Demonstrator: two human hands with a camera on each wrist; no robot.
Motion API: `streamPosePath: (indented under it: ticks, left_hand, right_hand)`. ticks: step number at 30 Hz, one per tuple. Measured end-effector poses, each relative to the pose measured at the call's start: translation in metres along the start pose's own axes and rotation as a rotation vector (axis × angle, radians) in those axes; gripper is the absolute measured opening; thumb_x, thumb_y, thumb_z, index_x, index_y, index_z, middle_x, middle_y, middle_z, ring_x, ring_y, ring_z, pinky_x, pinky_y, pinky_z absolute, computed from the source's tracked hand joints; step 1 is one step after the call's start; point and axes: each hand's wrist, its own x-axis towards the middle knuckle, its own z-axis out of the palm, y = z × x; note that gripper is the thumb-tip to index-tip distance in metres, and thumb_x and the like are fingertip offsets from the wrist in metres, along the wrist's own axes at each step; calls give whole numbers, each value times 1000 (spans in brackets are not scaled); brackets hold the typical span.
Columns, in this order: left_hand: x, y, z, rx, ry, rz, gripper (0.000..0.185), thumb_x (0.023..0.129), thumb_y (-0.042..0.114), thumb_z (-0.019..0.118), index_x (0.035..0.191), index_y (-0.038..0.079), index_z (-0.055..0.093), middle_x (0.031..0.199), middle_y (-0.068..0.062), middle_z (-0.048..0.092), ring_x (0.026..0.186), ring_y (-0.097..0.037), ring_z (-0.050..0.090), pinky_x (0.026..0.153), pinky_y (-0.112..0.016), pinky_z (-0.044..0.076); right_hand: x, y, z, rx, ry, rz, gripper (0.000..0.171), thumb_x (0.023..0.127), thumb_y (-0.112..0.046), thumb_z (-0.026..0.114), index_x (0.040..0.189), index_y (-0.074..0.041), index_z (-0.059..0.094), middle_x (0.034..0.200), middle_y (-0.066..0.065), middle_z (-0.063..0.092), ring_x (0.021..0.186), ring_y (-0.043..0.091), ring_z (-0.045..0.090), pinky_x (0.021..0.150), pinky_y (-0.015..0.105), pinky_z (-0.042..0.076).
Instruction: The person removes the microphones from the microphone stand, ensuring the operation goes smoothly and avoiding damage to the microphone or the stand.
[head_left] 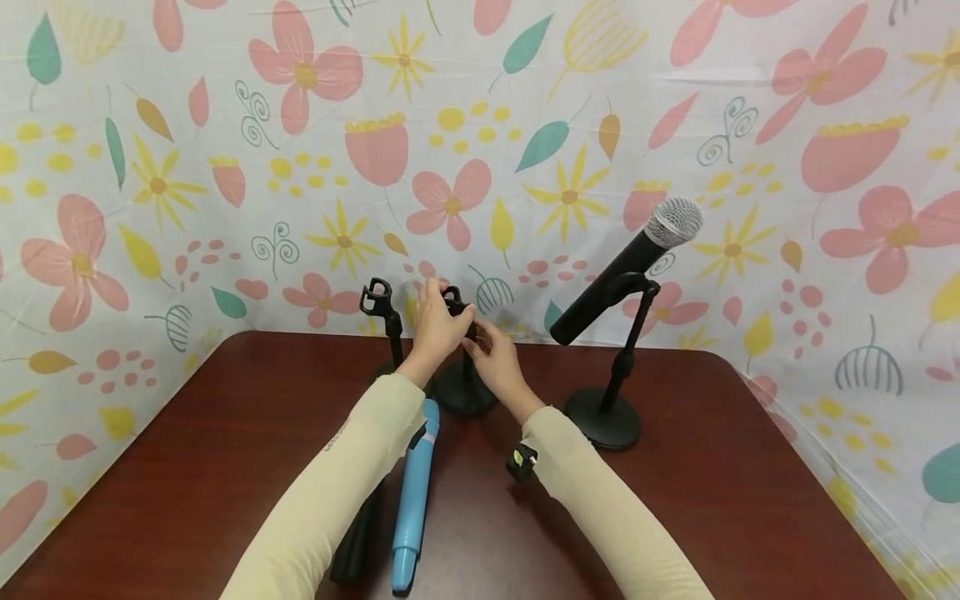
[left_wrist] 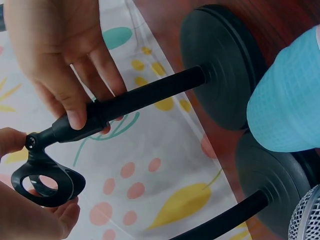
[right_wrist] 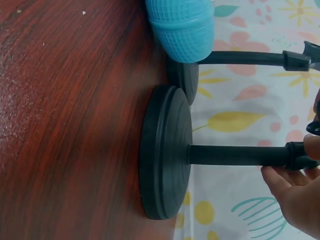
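Note:
A black desk microphone stand (head_left: 465, 392) with an empty clip (left_wrist: 42, 182) stands mid-table at the back. My left hand (head_left: 450, 315) pinches that clip at the top, thumb on one side and fingers on the other. Just below, my right hand (head_left: 486, 342) grips the stand's stem (right_wrist: 240, 155), fingers curled round the joint under the clip. Its round base (right_wrist: 167, 152) sits flat on the table. A blue microphone (head_left: 415, 492) lies on the table under my left forearm, its mesh head (right_wrist: 182, 22) near the base.
A second empty stand (head_left: 382, 312) is just left of the held one. At the right a third stand (head_left: 607, 412) carries a black microphone with a silver grille (head_left: 637, 262). A black microphone (head_left: 358, 542) lies beside the blue one. A floral cloth (head_left: 150, 183) backs the brown table (head_left: 712, 500).

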Motion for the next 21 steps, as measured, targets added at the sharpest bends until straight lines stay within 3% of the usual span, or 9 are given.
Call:
streamPosePath:
  ticks: [7, 12, 21]
  left_hand:
    - [-3, 1, 2, 12, 45, 24, 54, 91, 24, 67, 132, 0, 41, 130, -19, 44, 115, -35, 47, 95, -47, 41]
    - [-4, 2, 1, 10, 31, 40, 56, 91, 22, 68, 135, 0, 40, 133, -20, 43, 120, -36, 45, 99, -49, 38]
    - [-6, 8, -3, 44, -4, 11, 61, 92, 24, 65, 142, 3, 35, 140, -21, 38, 125, -37, 41, 104, -50, 33]
  right_hand:
    - [-4, -10, -8, -13, -10, 10, 44, 96, -8, 59, 139, -4, 49, 128, 19, 57, 116, 34, 57, 95, 41, 48]
    - [-9, -13, -16, 4, -5, 28, 44, 97, -8, 58, 139, -3, 47, 127, 19, 56, 115, 33, 58, 90, 43, 50]
    - [-15, -24, -33, 71, -11, -63, 42, 95, -5, 59, 136, -1, 49, 123, 23, 58, 111, 34, 60, 92, 44, 49]
